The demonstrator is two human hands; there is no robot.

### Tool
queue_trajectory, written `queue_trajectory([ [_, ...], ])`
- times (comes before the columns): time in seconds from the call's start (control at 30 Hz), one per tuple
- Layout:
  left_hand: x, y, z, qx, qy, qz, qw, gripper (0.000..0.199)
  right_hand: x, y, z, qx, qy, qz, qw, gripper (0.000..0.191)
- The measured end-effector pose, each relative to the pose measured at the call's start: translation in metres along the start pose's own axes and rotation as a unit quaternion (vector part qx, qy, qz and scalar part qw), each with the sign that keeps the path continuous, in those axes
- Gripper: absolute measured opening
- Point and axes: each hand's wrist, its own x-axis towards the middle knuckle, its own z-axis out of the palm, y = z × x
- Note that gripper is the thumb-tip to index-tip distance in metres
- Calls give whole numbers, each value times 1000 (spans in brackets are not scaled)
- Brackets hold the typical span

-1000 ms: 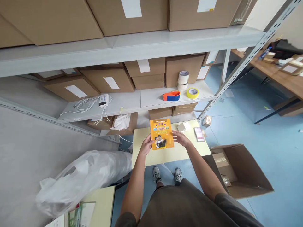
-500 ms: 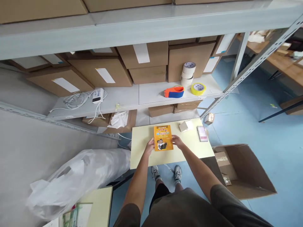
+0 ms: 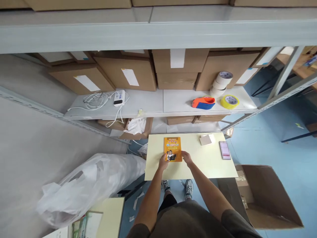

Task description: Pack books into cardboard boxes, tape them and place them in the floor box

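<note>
Book: orange, cover up.
Left hand: you grip book's lower-left edge.
Right hand: at book's right edge; your grip unclear.

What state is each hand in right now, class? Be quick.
Left hand: closed on the orange book at its lower left.
Right hand: at the book's right edge; whether it grips cannot be told.

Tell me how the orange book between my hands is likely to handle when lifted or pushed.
The orange book looks flat and unbent, so it is probably fairly stiff. It is much shorter than the left forearm, so likely light. Being a flat rectangle, it should slide across the pale tabletop rather than roll.
</note>
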Motion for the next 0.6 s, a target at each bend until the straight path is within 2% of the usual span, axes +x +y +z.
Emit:
queue_trajectory([
  [0.03,0,6,-16,34,51,-10,998,45,4,-3,20,0,-4,8,1000,53],
  [0.1,-1,18,-51,68,96,-16,993,46,10,-9,61,-4,-7,34,999,56],
  [0.2,-4,33,-94,85,96,-13,992,48,13,-16,112,-10,-32,50,998,57],
  [0.27,-7,40,-112,71,72,8,995,46,13,-20,131,-9,-40,42,998,54],
  [0.33,-9,46,-120,41,48,52,997,40,11,-26,138,-15,-36,24,999,50],
  [0.4,-10,52,-121,38,36,86,995,36,9,-34,135,-41,-14,2,999,49],
  [0.53,-9,65,-111,122,35,107,986,38,-3,-53,109,-89,66,-36,993,47],
  [0.6,-7,72,-104,125,25,132,983,42,-14,-63,90,-88,97,-68,989,46],
])
